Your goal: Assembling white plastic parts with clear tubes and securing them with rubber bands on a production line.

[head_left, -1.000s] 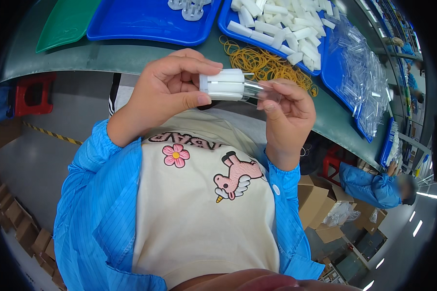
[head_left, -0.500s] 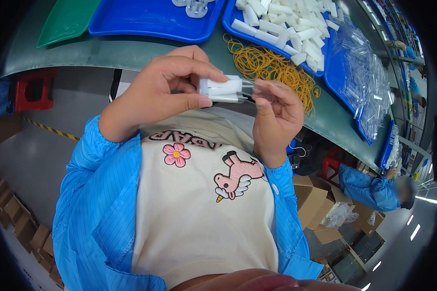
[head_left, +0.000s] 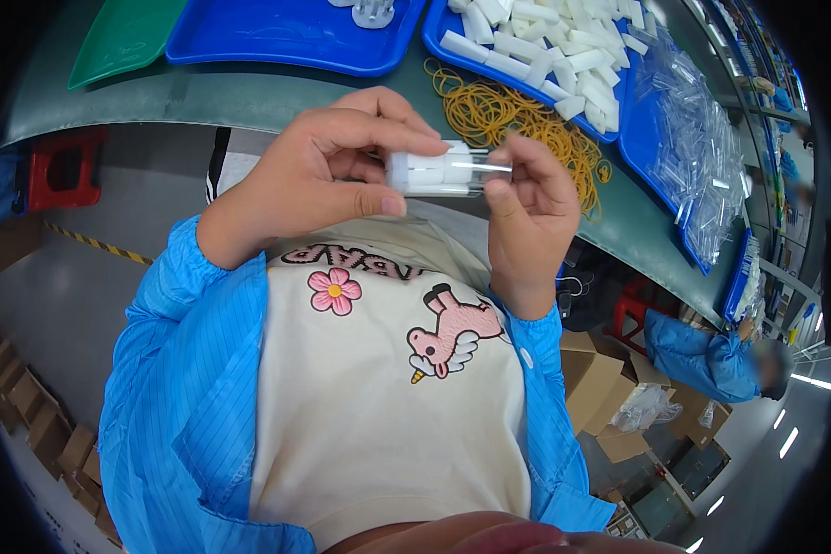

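Observation:
My left hand (head_left: 328, 162) is closed around one end of a bundle of white blocks and clear plastic tubes (head_left: 425, 173), with the thumb below and the fingers above. The bundle lies level in front of my chest, a pale round cap at its left end. From its right end stick out clear tubes (head_left: 491, 169). My right hand (head_left: 534, 208) pinches at their tips between thumb and fingers. Exactly how many tubes it grips is blurred. Just beyond the right hand, a pile of yellow rubber bands (head_left: 499, 115) lies on the green table (head_left: 249, 100).
A blue tray (head_left: 286, 42) holds clear round parts at the far edge, beside a green tray (head_left: 125, 42). White blocks (head_left: 572, 55) fill another blue tray; clear tubes (head_left: 697, 138) fill one farther right. Right of me sits a person in blue (head_left: 702, 355), near open cardboard boxes (head_left: 591, 379).
My right fingers have closed in on the tube ends, and the clear piece they carried now lies in line with the bundle. The bundle has shifted slightly right.

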Demonstrator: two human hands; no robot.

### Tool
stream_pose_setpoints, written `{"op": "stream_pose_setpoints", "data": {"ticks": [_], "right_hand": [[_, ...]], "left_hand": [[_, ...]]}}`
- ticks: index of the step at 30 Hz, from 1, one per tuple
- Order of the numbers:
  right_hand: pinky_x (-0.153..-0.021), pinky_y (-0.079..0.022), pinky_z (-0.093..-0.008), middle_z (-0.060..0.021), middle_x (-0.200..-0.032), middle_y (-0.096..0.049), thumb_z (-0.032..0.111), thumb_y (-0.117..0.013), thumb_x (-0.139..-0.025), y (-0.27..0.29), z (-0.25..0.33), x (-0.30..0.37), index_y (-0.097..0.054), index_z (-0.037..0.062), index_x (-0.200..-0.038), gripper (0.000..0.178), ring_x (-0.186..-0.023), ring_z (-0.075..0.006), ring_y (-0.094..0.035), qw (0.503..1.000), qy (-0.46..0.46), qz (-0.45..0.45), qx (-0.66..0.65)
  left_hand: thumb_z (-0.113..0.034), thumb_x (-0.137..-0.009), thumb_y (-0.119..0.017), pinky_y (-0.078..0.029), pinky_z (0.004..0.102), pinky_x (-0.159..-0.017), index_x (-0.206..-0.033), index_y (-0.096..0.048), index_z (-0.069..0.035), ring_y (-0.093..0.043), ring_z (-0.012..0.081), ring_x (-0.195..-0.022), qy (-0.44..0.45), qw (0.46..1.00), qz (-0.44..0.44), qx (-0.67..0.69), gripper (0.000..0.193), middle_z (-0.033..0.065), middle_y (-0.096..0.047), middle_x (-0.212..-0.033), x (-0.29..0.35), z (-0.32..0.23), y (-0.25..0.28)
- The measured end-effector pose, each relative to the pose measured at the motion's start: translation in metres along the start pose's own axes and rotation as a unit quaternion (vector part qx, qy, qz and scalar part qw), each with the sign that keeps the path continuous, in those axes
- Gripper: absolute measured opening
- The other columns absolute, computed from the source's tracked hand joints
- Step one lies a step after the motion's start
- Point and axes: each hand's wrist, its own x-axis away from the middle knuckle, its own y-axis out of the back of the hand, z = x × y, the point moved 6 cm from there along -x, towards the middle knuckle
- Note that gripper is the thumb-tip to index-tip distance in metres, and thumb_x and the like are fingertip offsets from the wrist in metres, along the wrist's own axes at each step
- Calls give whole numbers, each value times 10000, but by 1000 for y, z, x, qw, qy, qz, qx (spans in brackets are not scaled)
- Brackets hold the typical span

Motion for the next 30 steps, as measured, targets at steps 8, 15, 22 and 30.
{"op": "stream_pose_setpoints", "data": {"ticks": [8, 15, 22, 30], "right_hand": [[-937, -483, -316, -167, -1329, -451, -121, -668, -815, -12, 10, -2, -548, -24, -1181, 397, -1146, -194, -534, 992, 82, -74, 64], [-988, -449, -371, -201, -1384, -385, -45, -767, -747, -32, 6, -2, -491, 11, -1122, 469, -1237, -265, -460, 990, 94, -30, 102], [-1006, -437, -393, -227, -1407, -377, -28, -790, -726, -36, 3, -3, -496, 25, -1132, 505, -1249, -289, -450, 990, 97, 14, 104], [-1017, -440, -381, -230, -1414, -391, 7, -819, -712, -43, 4, -6, -508, 16, -1151, 538, -1255, -288, -465, 990, 100, 33, 98]], "left_hand": [[-226, -743, -840, -473, 308, -929, -1068, -705, -73, -523, 180, -1097, -60, 993, -42, 92, 384, 85, -499, -1194, -2, 9, -3], [35, -671, -837, -550, 302, -896, -1037, -698, -2, -578, 164, -1055, -166, 985, -7, 35, 393, 82, -487, -1194, -1, 7, -6], [-304, -581, -904, -467, 305, -890, -962, -725, -101, -524, 170, -1047, -94, 992, -45, 66, 467, 73, -511, -1145, -1, 15, -4], [-57, -609, -902, -487, 309, -917, -961, -705, -31, -537, 154, -1072, -134, 987, -1, 92, 405, 71, -486, -1169, 1, 21, 4]]}}
